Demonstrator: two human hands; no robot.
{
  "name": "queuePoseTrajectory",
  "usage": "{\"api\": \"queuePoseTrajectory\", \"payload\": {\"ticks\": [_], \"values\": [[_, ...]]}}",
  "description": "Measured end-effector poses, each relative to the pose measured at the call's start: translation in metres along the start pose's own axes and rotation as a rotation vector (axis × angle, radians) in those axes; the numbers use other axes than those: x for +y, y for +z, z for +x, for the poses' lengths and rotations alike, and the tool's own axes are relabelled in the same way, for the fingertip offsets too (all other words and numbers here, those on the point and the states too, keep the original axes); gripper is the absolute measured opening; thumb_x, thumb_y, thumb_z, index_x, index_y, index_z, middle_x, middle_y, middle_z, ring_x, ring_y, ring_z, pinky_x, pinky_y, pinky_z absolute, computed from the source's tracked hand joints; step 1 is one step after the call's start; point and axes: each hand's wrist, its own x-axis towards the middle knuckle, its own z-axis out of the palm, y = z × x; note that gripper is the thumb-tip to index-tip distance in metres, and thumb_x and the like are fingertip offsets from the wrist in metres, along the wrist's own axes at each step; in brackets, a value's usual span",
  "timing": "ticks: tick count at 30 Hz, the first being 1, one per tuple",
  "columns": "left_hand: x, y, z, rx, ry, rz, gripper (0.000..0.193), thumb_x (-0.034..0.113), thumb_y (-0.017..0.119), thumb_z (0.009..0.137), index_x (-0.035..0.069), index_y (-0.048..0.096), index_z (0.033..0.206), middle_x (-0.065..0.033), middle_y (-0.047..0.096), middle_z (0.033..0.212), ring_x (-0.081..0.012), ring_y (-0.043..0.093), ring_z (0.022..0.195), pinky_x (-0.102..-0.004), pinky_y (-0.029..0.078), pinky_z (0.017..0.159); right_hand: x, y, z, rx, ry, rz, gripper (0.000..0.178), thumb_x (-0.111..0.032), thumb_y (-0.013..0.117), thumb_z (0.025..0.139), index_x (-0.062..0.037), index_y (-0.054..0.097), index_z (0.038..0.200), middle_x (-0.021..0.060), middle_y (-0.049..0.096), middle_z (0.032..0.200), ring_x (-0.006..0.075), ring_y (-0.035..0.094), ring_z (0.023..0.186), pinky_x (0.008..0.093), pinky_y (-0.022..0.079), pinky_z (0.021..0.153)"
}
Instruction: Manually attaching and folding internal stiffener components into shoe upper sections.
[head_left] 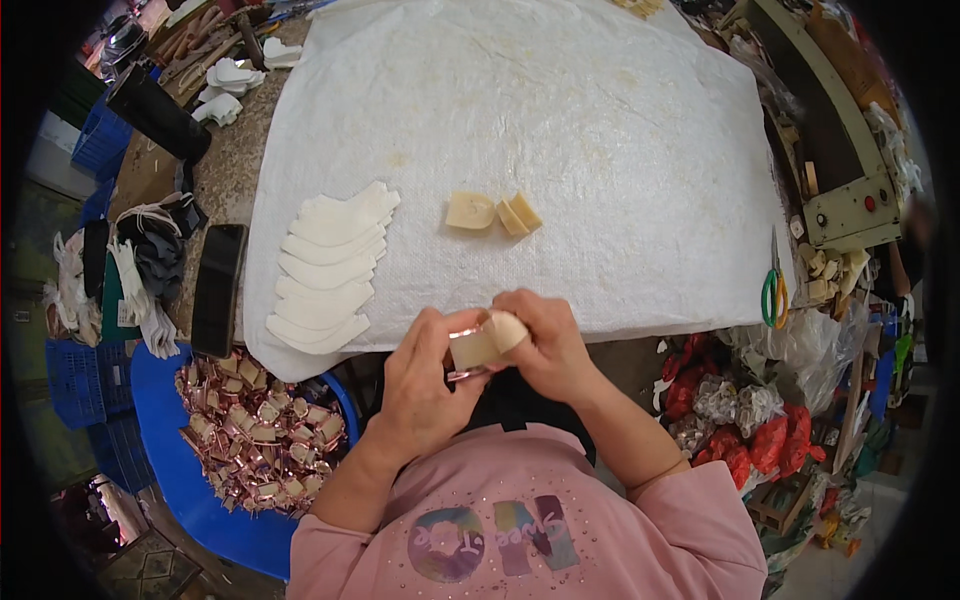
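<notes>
My left hand and my right hand meet at the near edge of the table, both gripping one small cream piece with a shiny copper-coloured rim. The white sheet covering the table lies just beyond them. On it, ahead of my hands, rest a cream rounded piece and two cream flat bits. To the left, a fanned row of white cut shapes lies on the sheet.
A blue tub at lower left holds several copper-rimmed pieces. A black phone lies left of the sheet. Green-handled scissors sit at the right edge, near a machine. Red and clear bags pile at lower right.
</notes>
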Motion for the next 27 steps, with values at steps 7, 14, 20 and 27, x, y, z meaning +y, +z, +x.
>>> {"api": "queuePoseTrajectory", "payload": {"ticks": [7,14,20,27], "values": [[-0.004,0.002,0.003,0.053,0.048,0.032,0.046,0.003,0.079,0.061,0.000,0.052,0.098,-0.0075,0.056,0.078,-0.0125,0.057,0.063,-0.0234,0.047,0.056,0.013,-0.011,-0.001,-0.247,0.183,0.572,0.021,-0.016,0.046,0.095,-0.0016,0.059,0.103,0.0066,0.061,0.097,0.0140,0.057,0.089,0.0279,0.046,0.075],[-0.016,0.023,-0.003,0.210,0.091,0.238,0.046,0.006,0.081,0.059,-0.001,0.050,0.093,-0.0081,0.057,0.074,-0.0160,0.060,0.059,-0.0268,0.049,0.053,0.023,0.017,-0.008,-0.042,0.317,0.523,0.025,-0.019,0.046,0.094,0.0001,0.056,0.108,0.0089,0.059,0.106,0.0150,0.056,0.093,0.0286,0.047,0.079],[-0.016,0.026,-0.010,0.265,0.085,0.235,0.046,0.010,0.081,0.060,-0.002,0.049,0.091,-0.0092,0.057,0.071,-0.0202,0.061,0.056,-0.0291,0.048,0.049,0.020,0.024,-0.015,-0.075,0.321,1.108,0.026,-0.015,0.040,0.096,-0.0007,0.056,0.110,0.0087,0.061,0.104,0.0165,0.058,0.095,0.0281,0.046,0.082],[-0.026,0.026,-0.010,0.321,0.112,0.369,0.039,0.010,0.078,0.062,-0.001,0.052,0.088,-0.0104,0.057,0.068,-0.0252,0.059,0.054,-0.0312,0.047,0.049,0.013,0.032,-0.012,-0.009,0.247,0.215,0.027,-0.016,0.043,0.096,0.0002,0.056,0.113,0.0104,0.059,0.107,0.0149,0.055,0.097,0.0274,0.044,0.084]]}}
